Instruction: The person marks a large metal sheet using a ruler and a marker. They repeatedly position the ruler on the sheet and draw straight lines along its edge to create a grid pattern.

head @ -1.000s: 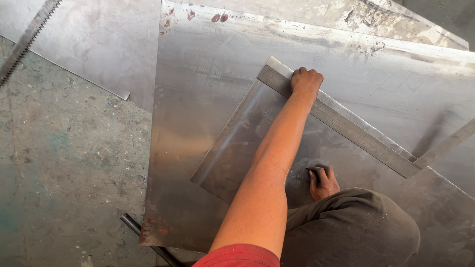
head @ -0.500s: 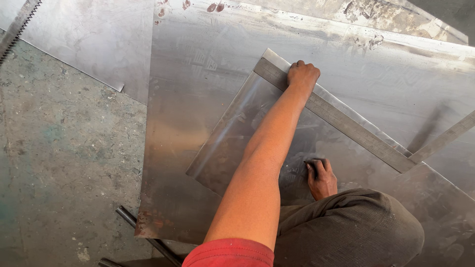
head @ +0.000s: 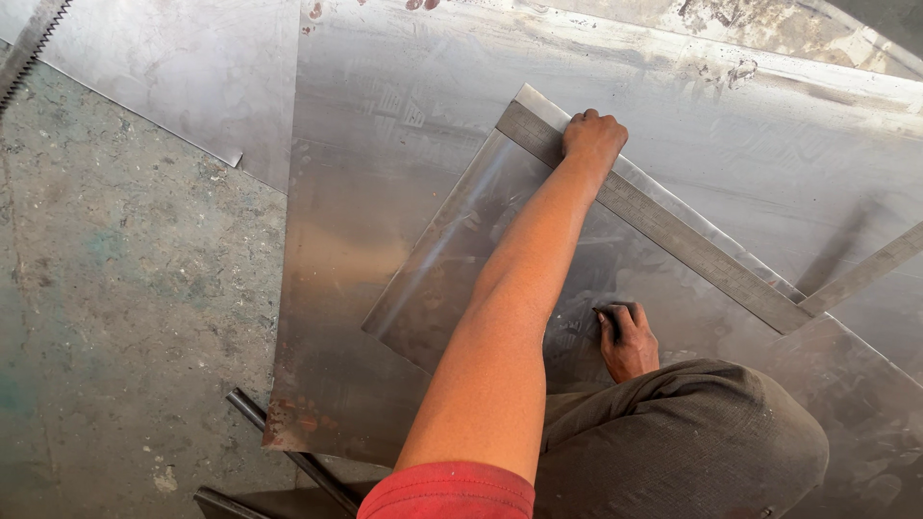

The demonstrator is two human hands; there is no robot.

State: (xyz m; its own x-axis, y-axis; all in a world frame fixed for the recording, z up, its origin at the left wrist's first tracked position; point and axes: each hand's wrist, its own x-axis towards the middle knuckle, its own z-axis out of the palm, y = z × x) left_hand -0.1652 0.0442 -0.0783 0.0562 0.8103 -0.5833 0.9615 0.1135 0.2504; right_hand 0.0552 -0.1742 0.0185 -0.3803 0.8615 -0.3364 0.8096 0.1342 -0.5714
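Observation:
My left hand (head: 594, 139) is stretched out and closed in a fist on the upper end of a long flat steel square (head: 673, 231). The square lies diagonally across a small metal sheet (head: 452, 259). Its second leg (head: 865, 274) runs off towards the right edge. My right hand (head: 627, 341) rests on the small sheet just beyond my bent knee (head: 702, 432). It is closed on a small dark tool (head: 610, 317) whose tip touches the sheet. The small sheet lies on a larger steel sheet (head: 385, 144).
Rough concrete floor (head: 125, 317) fills the left side. Another metal sheet (head: 183, 67) lies at the top left, with a toothed saw blade (head: 34, 38) in the corner. Dark rods (head: 288, 452) poke out from under the big sheet's rusty near corner.
Both hands stay where they were on the square and the sheet. Only the view has drifted slightly.

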